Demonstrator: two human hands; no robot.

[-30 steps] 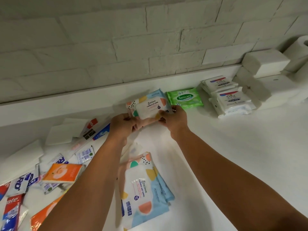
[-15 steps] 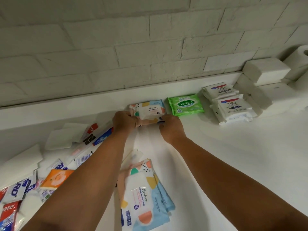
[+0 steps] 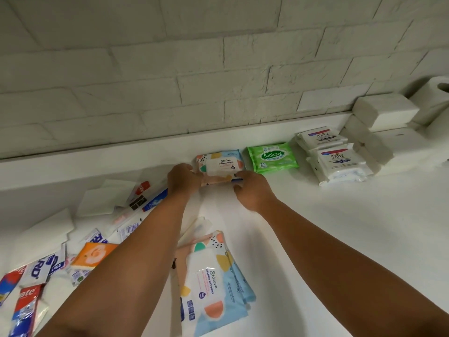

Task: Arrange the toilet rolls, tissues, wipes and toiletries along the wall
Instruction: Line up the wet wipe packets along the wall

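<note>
A colourful Stalove wipes pack lies flat on the white counter by the wall ledge, just left of a green Sanicare wipes pack. My left hand grips its left edge. My right hand pinches its near right corner. Two Dove wipes packs sit to the right of the green one. Beyond them are stacked white tissue blocks and a toilet roll. More Stalove packs lie stacked between my forearms.
A loose pile covers the counter's left side: toothpaste sachets, an orange pack, flat white packets and small tubes. A white brick wall rises behind the ledge.
Both hands carried the Stalove pack away from me and lowered it flat against the ledge beside the green pack. The other items have not moved.
</note>
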